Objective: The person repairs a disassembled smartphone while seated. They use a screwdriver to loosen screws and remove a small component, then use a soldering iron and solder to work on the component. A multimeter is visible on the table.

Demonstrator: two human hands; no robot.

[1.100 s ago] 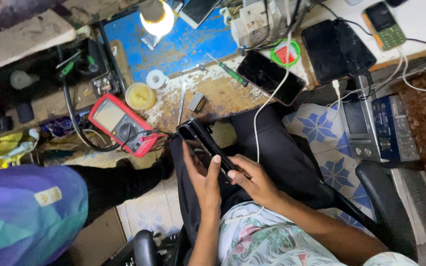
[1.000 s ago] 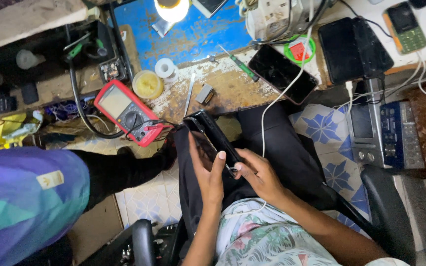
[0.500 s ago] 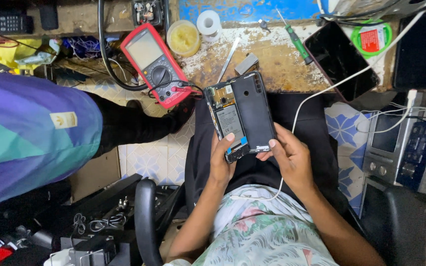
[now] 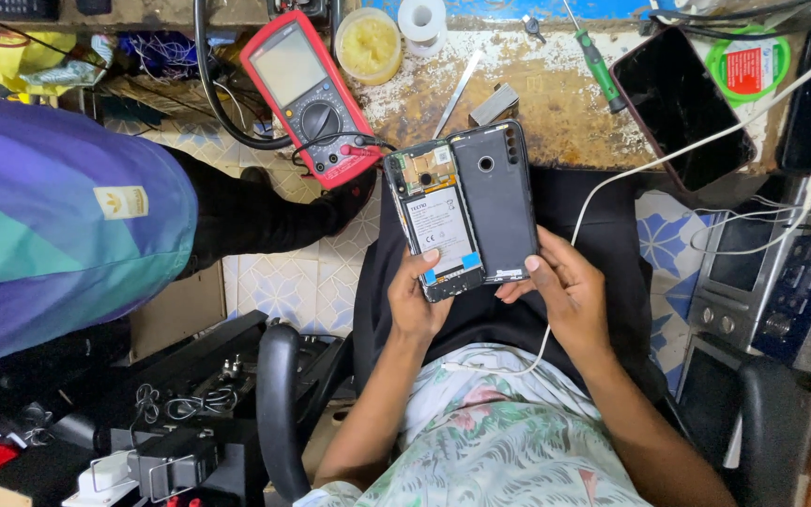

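- Hands hold two flat phone parts side by side, over the person's lap and just below the edge of the tabletop (image 4: 556, 103).
- The left hand (image 4: 420, 300) grips the opened phone (image 4: 436, 225); its fingers are clamped on the bottom end, with the thumb lying on the pale battery.
- The opened phone is a thin rectangle, back side up, showing a smooth battery and small green and metal bits at the top.
- The right hand (image 4: 560, 291) holds the back cover (image 4: 497, 202); its fingers are closed around the lower edge, thumb on top.
- The back cover is smooth dark plastic with rounded corners and a small round hole near the top. It touches the opened phone along one long side.
- The tabletop is rough, worn wood with chipped white and blue paint.
- A red multimeter (image 4: 310, 89) with a grey screen and a round dial lies at the tabletop's edge, near the phone parts.
- A round tub of yellow paste (image 4: 370, 42) stands beside a white tape roll (image 4: 421, 19).
- A green-handled screwdriver (image 4: 598, 66) lies next to a shiny black phone (image 4: 682, 103).
- A thin white cable (image 4: 668, 160) runs across the lap.
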